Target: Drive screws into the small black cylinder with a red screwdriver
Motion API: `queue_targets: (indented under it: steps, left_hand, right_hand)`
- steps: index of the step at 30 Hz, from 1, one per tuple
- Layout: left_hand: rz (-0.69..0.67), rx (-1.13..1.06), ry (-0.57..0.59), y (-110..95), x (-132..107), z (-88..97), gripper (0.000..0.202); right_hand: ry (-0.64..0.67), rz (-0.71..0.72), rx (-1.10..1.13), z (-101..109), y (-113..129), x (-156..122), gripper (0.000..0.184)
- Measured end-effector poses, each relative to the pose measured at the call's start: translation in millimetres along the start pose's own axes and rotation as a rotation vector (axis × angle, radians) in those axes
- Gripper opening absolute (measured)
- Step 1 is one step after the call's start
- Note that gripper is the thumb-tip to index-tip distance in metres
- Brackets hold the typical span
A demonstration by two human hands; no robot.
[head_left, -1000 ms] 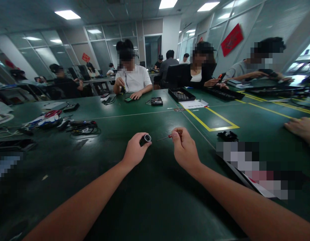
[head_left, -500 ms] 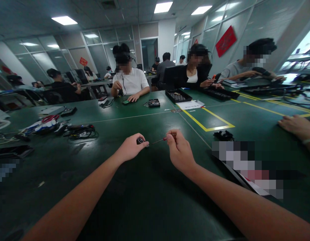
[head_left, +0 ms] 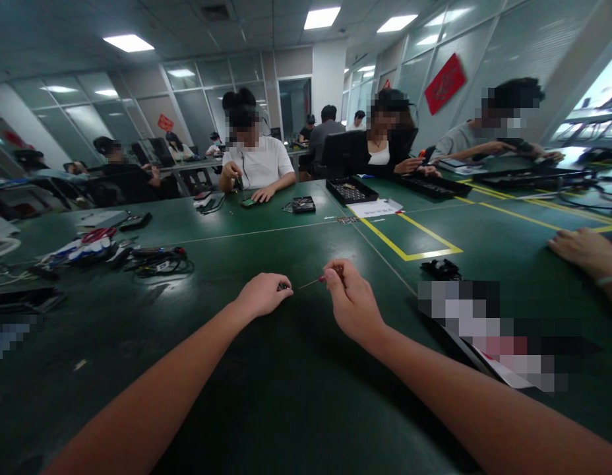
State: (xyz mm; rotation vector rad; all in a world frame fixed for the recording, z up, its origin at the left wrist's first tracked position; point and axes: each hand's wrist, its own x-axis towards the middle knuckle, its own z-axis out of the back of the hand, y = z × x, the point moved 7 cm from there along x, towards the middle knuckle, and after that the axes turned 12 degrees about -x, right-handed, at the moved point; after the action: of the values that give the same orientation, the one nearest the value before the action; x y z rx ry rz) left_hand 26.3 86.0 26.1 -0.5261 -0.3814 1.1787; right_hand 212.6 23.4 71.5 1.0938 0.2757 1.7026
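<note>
Small dark part (head_left: 284,286) sat inside the left hand (head_left: 263,295), at the fingertip end, between thumb and curled fingers; mostly covered, only a sliver showed, exact shape couldn't be told. Left hand was pinching it. Screwdriver (head_left: 322,279) was in the right hand (head_left: 353,300), handle gripped between thumb and bent fingers, partly hidden by them. Its thin shaft stuck out toward the left hand, tip near the dark part, small gap showed between; depth hard to judge.

Pose: both forearms came in from the bottom corners and converged near the middle, over the green table (head_left: 266,396). Left forearm ran up and to the right, back of hand toward camera, fingers turned inward. Right forearm ran up and to the left, wrist slightly bent, thumb along the near side of the handle. Hands faced each other, apart, about level.

Around: cable bundle (head_left: 160,262) lay beyond and left of the left hand. Black component (head_left: 442,268) lay right of the right hand. Black tray (head_left: 350,190) stood farther back, white paper (head_left: 375,208) just in front of it. Co-worker's hand (head_left: 583,254) rested at the right edge.
</note>
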Motion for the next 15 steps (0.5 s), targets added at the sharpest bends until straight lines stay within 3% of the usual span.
queue_targets:
  steps: [2, 7, 15]
  left_hand:
    - [0.040, -0.103, -0.010, 7.7, -3.0, 9.2, 0.022]
    - [0.333, -0.601, -0.039, 49.3, -21.4, 36.2, 0.032]
    - [0.576, -1.158, -0.403, 121.5, -83.8, 87.9, 0.017]
  right_hand:
    - [0.006, 0.005, 0.003, -0.1, -0.2, 0.1, 0.018]
    - [0.021, 0.008, 0.003, -1.2, -1.2, -0.1, 0.018]
    - [0.068, -0.003, 0.011, -4.9, -2.8, 1.2, 0.019]
